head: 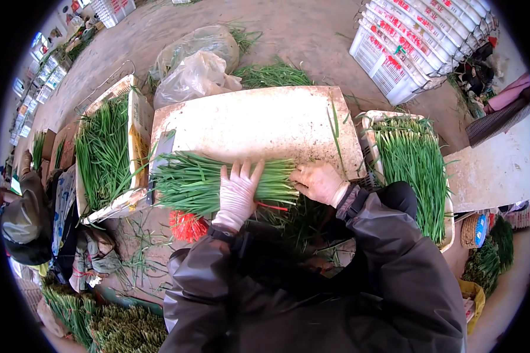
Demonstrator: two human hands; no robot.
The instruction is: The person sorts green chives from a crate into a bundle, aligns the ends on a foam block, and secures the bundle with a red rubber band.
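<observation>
A thick bundle of green garlic chives (194,178) lies sideways along the near edge of a white, dirt-specked board (256,119). My left hand (239,194), in a pale glove, rests on top of the bundle with its fingers spread. At the pale cut ends on the right, my right hand (320,182), also gloved, touches the stalks with bent fingers. A red tie (271,206) sticks out from under the bundle beside my left hand. Under the leafy ends lies a wide metal blade (164,143) with a dark handle. A bunch of red ties (188,226) hangs below the board's near edge.
Crates of chives stand at left (134,132) and right (444,220). Beyond the board are clear plastic bags (194,75) and loose chives (271,76). Stacked white crates (380,66) stand at the upper right. A person (28,216) is at far left, near more bundles (115,324) on the floor.
</observation>
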